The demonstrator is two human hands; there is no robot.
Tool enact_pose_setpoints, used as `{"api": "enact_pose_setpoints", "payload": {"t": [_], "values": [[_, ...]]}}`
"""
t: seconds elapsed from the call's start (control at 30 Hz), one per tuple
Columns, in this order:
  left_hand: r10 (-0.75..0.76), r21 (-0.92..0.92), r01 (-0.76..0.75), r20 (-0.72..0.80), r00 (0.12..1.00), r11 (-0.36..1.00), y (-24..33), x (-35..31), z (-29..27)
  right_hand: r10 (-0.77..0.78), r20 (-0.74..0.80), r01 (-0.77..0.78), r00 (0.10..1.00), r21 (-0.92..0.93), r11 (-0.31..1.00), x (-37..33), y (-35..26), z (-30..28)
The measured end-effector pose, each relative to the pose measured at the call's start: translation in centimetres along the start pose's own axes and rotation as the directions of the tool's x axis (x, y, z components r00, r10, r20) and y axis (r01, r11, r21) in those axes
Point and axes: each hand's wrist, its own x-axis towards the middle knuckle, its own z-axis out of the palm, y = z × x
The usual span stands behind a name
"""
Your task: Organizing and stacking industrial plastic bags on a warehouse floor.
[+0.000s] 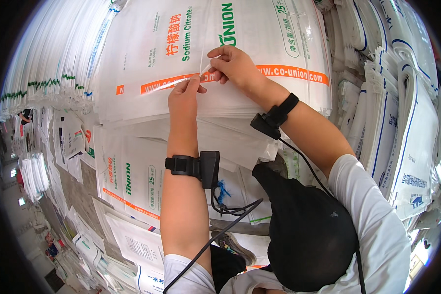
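Note:
A thick stack of flat white printed bags (117, 100), with orange bands and green and orange lettering, lies before me. Over its near part, my left hand (185, 95) is closed in a pinch, thumb and fingertips pointing away from me. Slightly farther and to the right, my right hand (235, 68) has its fingers curled and thumb pressed in. Between the two sets of fingertips runs a thin, clear strip (204, 66), pale against the bags; whether it is loose film or thread, I cannot make out. Black straps with small boxes sit on both forearms.
Tall piles of folded white bags (409, 132) stand at the right, and more bundles (54, 54) at the far left. Below the stack lie another printed bag (132, 171) and blue string (223, 191). Black cables (237, 210) hang from my wrist straps near my shoe (237, 247).

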Motion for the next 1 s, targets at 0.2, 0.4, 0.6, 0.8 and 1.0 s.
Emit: {"api": "enact_pose_setpoints", "payload": {"t": [0.2, 0.4, 0.6, 0.8, 1.0], "values": [[0.011, -0.097, -0.004, 0.065, 0.998, 0.995, 0.6, -0.4, -0.6, -0.061, -0.084, 0.069, 0.995, 0.092, 0.993, 0.0, 0.3, 0.1], [0.019, -0.119, -0.009, 0.083, 0.996, 0.993, 0.3, -0.4, -1.0, -0.143, -0.040, 0.133, 0.989, -0.190, 0.973, -1.4, 0.1, 1.5], [0.055, -0.121, -0.045, 0.081, 0.995, 0.992, 0.2, -0.8, -0.5, -0.324, 0.032, 0.297, 0.945, -0.496, 0.816, -1.3, 1.0, 2.0], [0.126, -0.039, -0.124, 0.045, 0.991, 0.992, -1.1, -0.4, -0.2, -0.264, 0.001, 0.229, 0.965, -0.500, 0.835, -0.9, 0.9, 2.1], [0.154, -0.087, -0.152, 0.028, 0.988, 0.985, -1.4, -0.6, 0.3, -0.231, -0.043, 0.193, 0.972, -0.419, 0.887, -0.7, 1.1, 1.9]]}}
